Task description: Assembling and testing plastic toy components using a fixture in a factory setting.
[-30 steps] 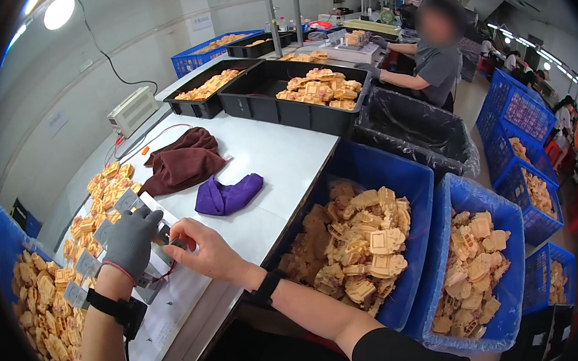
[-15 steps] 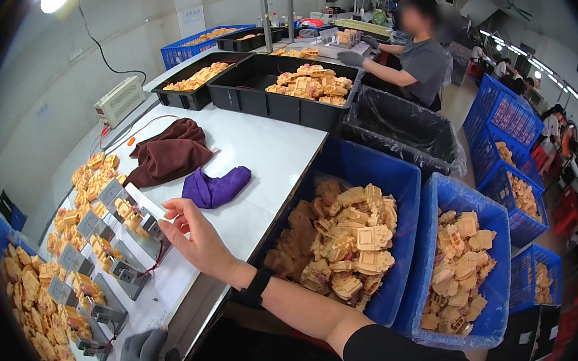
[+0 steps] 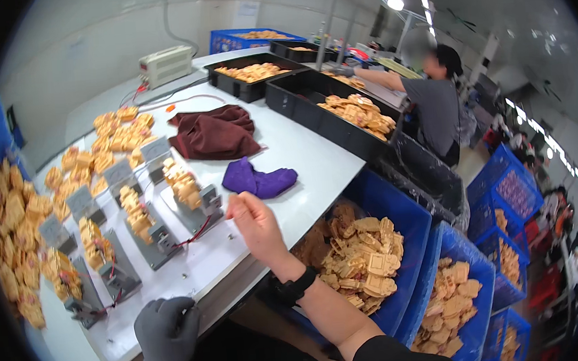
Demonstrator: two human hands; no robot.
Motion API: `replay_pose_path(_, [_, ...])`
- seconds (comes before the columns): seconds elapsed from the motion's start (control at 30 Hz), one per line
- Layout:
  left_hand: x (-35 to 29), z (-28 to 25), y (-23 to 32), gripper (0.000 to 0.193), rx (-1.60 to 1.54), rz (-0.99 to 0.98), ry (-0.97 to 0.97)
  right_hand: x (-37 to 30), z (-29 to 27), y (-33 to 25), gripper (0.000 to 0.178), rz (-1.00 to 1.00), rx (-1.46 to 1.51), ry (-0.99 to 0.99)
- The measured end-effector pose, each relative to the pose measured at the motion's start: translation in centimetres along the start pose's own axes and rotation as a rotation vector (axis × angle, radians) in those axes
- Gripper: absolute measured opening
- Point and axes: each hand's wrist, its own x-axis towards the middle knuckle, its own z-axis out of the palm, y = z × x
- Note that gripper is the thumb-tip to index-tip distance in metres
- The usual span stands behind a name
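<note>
Low at the table's front edge, my left hand (image 3: 169,339) in a grey glove is closed, its fingers curled; what they hold, if anything, is hidden. My bare right hand (image 3: 257,229), with a black wristband (image 3: 295,287), is also closed, just right of the rightmost test fixture (image 3: 210,201); its curled fingers hide any contents. Several such fixtures stand in a row on a white board (image 3: 194,269), each with a grey base, an upright plate and dark red wires. Tan plastic parts sit on them, such as one tan part (image 3: 182,183) on the rightmost fixture.
Loose tan parts (image 3: 120,143) cover the table's left. A brown cloth (image 3: 214,133) and a purple cloth (image 3: 258,178) lie beyond my right hand. Blue bins (image 3: 412,235) stand along the right edge. Black trays (image 3: 296,95) are at the back, where a co-worker (image 3: 438,104) stands.
My right hand has gone from open, fingers apart, to closed. My left hand shows more fully, farther up from the lower edge. The whole view has shifted and tilted.
</note>
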Motion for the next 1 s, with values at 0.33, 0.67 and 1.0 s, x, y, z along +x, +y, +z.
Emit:
replay_pose_path(0.33, [0.5,-0.9,-0.6,0.007,-0.199,-0.069,-0.075,0.0,0.1,-0.4,0.038,0.042,-0.002,0.035])
replay_pose_path(0.67, [0.1,-1.1,-0.8,0.007,-0.255,-0.055,-0.113,0.1,0.0,0.0,0.038,0.003,-0.018,0.022])
replay_pose_path(1.0, [0.3,-1.2,-0.6,0.008,-0.366,-0.073,-0.144,0.3,-0.3,-0.3,0.038,-0.001,-0.097,0.044])
